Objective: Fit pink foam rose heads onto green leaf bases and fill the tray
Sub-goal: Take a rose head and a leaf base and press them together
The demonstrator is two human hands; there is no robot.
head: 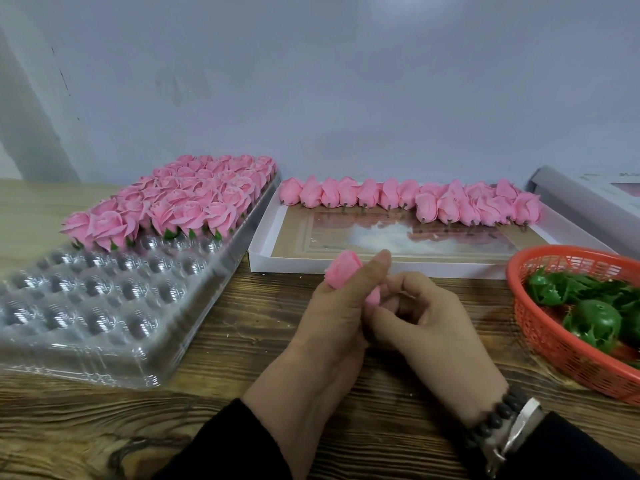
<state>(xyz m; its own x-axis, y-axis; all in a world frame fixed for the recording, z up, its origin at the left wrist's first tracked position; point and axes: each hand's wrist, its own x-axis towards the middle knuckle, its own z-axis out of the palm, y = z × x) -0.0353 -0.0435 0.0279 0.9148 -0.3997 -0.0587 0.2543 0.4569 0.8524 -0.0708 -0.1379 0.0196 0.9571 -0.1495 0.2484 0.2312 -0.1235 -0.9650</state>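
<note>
**Rose head held between both hands**

The left hand point(332, 317) gripped a pink rose head point(343, 271), thumb laid up along its side. The right hand point(426, 320) curled in against the bud's lower end, fingertips pinching it. Left of the grip lay the clear tray point(104, 306), its far rows filled with finished roses point(180, 202). Beyond the grip stood a white box point(266, 261) lined with loose rose heads point(408, 200). To the right, a red basket point(540, 327) held green leaf bases point(595, 320).

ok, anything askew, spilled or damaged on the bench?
Nothing stands out. Finished roses sit in ordered rows in the clear tray, bare rose heads line the white box, leaf bases stay inside the red basket.
</note>
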